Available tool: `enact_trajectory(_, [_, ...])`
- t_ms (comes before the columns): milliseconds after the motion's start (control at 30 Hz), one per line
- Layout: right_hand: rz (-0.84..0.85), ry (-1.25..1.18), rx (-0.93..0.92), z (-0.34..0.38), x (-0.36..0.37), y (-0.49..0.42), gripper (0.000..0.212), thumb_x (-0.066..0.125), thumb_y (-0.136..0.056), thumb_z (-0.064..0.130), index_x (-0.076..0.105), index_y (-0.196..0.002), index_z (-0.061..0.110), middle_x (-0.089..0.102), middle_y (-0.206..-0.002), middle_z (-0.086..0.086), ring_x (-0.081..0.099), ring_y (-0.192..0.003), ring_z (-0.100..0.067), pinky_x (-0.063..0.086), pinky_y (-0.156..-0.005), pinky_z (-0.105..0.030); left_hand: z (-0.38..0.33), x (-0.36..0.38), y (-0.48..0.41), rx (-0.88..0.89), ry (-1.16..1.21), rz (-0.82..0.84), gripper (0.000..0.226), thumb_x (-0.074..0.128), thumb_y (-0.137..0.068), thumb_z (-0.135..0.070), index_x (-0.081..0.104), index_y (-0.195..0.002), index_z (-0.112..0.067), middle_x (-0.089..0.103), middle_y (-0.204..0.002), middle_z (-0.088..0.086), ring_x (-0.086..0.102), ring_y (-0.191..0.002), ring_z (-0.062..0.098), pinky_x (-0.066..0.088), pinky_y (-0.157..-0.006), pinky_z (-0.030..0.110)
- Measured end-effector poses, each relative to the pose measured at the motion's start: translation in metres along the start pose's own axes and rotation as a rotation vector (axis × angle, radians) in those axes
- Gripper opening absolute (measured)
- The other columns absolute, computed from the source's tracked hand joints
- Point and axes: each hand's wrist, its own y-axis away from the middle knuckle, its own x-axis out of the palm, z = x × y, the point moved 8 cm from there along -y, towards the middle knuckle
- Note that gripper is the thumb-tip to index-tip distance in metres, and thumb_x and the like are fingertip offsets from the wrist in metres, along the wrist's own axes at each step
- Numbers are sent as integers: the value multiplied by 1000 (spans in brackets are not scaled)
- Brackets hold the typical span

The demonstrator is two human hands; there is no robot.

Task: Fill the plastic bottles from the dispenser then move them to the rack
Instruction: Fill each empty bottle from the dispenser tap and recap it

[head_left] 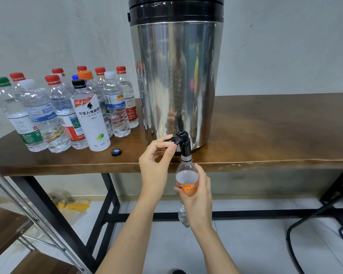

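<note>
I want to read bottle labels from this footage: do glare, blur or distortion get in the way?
Head view: the wide lens leans the capped bottles leftward; the steel dispenser shows mirror streaks and reflections; labels look sharp; the right hand covers part of the orange-label bottle, while the left hand pinches the tap lever.

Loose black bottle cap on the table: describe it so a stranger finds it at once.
Find the big shiny steel dispenser on the brown wooden table. Left of its black tap, beside the white-wrapped plastic bottle, lies a small round black cap. Unlike the others, it sits on no bottle.
</note>
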Motion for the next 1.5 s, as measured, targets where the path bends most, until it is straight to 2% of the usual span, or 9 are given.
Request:
enact_trajectory(267, [5,-6,2,0,-1,1,85,84,-76,26,34,-144,39,42,-132,17,43,-107,3,48,-84,-23,0,0,0,-4,-5,2,17,68,-90,-9,69,-81,-23,72,-110,-14,64,-111,11,50,-95,35])
enact_trajectory(400, [6,-17,3,0,-1,0,84,84,-76,24,35,-144,38,42,-132,17,43,-106,4,44,-82,-20,0,0,1,-10,-5,1,16,68,-90,-9,69,-82,-23,72,-111,-13,64,-112,11,50,-96,37])
enact_trajectory(567, [-1,-8,0,-1,0,0,84,84,-77,24,35,-144,38,44,-133,15,44,-107,4,48,-83,-22,0,0,1,-15,4,0,14,68,-90,-9,69,-83,-21,72,-111,-11,64,-111,11,51,-95,36])
enact_trajectory(900, [0,-27,7,-2,1,-1,84,84,-76,24,35,-143,39,43,-130,18,45,-106,4,49,-84,-22,0,0,1,-18,3,5,18,68,-90,-8,70,-82,-24,72,-112,-10,64,-111,13,50,-97,40])
enact_trajectory(1067, [-4,-15,2,-2,1,-2,85,85,-76,25,35,-143,39,41,-130,19,46,-109,1,52,-85,-27,0,-1,1,-16,1,-2,26,69,-90,-9,71,-79,-33,72,-113,-9,64,-112,15,50,-97,42])
enact_trajectory(1267, [0,5,1,-3,1,-3,85,84,-76,26,34,-143,39,38,-126,23,45,-108,0,51,-83,-23,-1,-1,1,-8,-11,-2,18,69,-89,-10,70,-82,-25,72,-112,-10,64,-112,14,51,-97,44])
enact_trajectory(1500, [-7,1,1,-3,1,-3,84,84,-77,26,34,-143,40,42,-131,18,48,-111,-2,51,-87,-27,-1,-1,0,-3,-25,0,25,69,-90,-10,71,-81,-33,71,-113,-11,64,-112,15,50,-98,46])
